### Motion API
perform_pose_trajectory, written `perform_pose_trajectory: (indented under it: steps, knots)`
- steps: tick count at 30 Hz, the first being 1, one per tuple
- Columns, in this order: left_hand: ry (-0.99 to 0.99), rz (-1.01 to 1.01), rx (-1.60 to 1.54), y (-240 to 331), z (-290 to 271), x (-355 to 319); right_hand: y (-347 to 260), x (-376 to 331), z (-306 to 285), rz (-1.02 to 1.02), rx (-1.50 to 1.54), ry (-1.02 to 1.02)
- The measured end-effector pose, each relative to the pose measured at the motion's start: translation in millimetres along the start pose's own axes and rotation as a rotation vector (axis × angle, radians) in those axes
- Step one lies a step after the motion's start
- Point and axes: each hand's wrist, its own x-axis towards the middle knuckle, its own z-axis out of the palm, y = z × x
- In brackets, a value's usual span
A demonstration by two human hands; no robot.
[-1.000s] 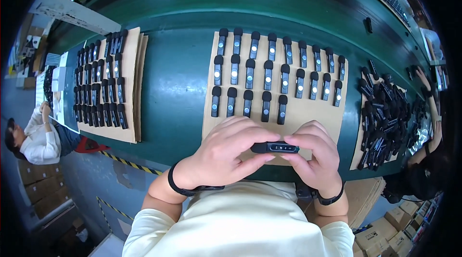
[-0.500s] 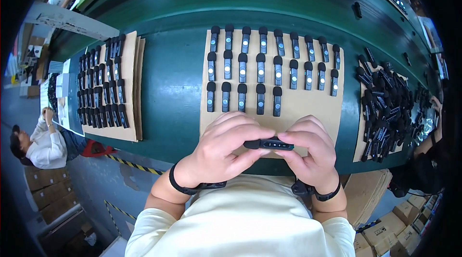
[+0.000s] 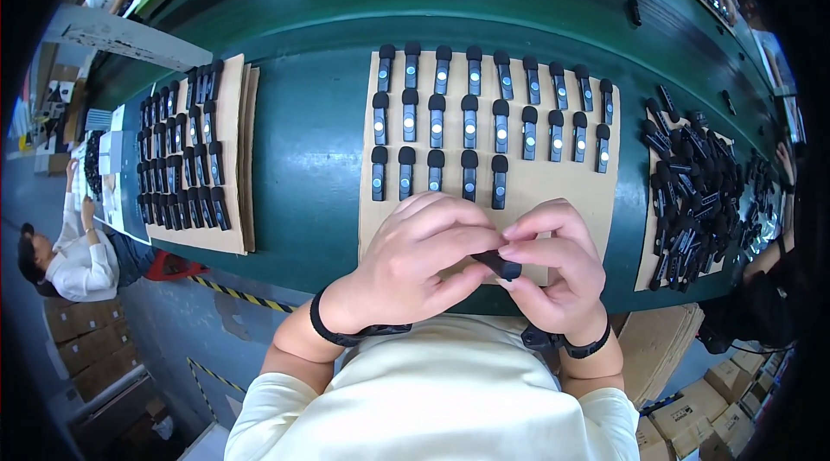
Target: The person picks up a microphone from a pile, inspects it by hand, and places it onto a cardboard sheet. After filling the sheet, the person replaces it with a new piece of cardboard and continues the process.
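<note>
A small black clip-shaped device (image 3: pixel 499 265) is gripped between both hands just over the near edge of the green worktop (image 3: pixel 311 150), the left hand (image 3: pixel 424 258) curled over most of it and the right hand (image 3: pixel 558 275) pinching its exposed end with thumb and fingertips. Only that short end is seen; the rest is hidden under the left fingers, so what is being done to it cannot be told exactly. Directly beyond the hands, a cardboard sheet (image 3: pixel 571 193) is laid with three rows of like devices (image 3: pixel 467 124), the nearest row left unfilled toward the right. A loose heap of black parts (image 3: pixel 692 176) is piled on a second sheet toward the right edge, and a packed sheet (image 3: pixel 186 150) sits toward the left edge. The piece is best kept low and square between the fingertips, so that it can be matched to the row spacing.
</note>
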Motion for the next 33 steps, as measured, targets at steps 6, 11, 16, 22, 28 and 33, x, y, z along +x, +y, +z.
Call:
perform_pose_trajectory:
  steps: [6, 11, 16, 22, 28, 33]
  knots:
    - [-0.001, -0.085, 0.1, -2, 3, 1, 5, -3, 0, 0.035, -0.111, -0.016]
    - [-0.038, -0.129, 0.122, -8, -2, -12, 22, -14, -11, 0.136, -0.302, -0.029]
    - [-0.171, -0.187, 0.184, -9, -3, -24, 39, -20, -18, 0.068, -0.563, -0.022]
    - [-0.326, -0.244, 0.242, -14, -6, -34, 40, -33, -15, 0.101, -0.668, -0.196]
    - [-0.37, -0.261, 0.241, -15, -6, -35, 48, -34, -13, 0.148, -0.709, -0.208]
    - [-0.416, -0.264, 0.231, -14, -7, -34, 52, -31, -17, 0.173, -0.725, -0.226]
